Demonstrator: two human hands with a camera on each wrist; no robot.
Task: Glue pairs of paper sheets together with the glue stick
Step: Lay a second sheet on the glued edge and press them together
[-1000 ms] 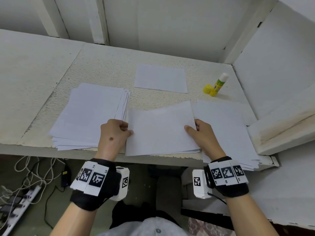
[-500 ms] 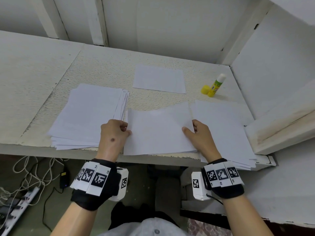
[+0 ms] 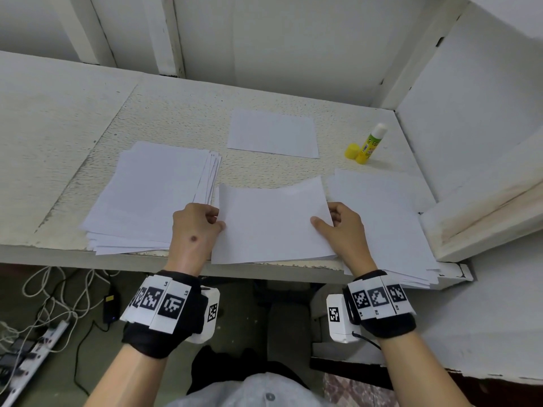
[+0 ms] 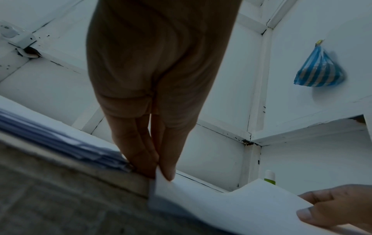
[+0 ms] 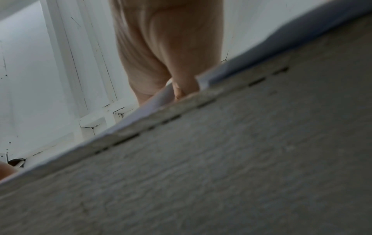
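Both forearms reach forward from below the near edge of the counter (image 3: 73,118), wrists level with that edge and backs of the hands up. The left hand (image 3: 195,230) pinches the left edge of the middle sheet (image 3: 273,224), thumb on top and fingers curled beneath; the left wrist view shows fingers and thumb pressed together on the paper's corner. The right hand (image 3: 342,227) grips the sheet's right edge the same way, thumb lying flat on the upper face, fingers tucked under. Between the two hands the sheet bows, its far edge raised off the counter while the near edge lies at the counter's front.

A thick pile of paper (image 3: 152,195) sits just left of the left hand, and another pile (image 3: 388,218) lies under and beside the right hand. A single sheet (image 3: 273,133) rests farther back. The glue stick (image 3: 370,143) stands uncapped near the back right corner, its yellow cap (image 3: 351,150) touching its base.
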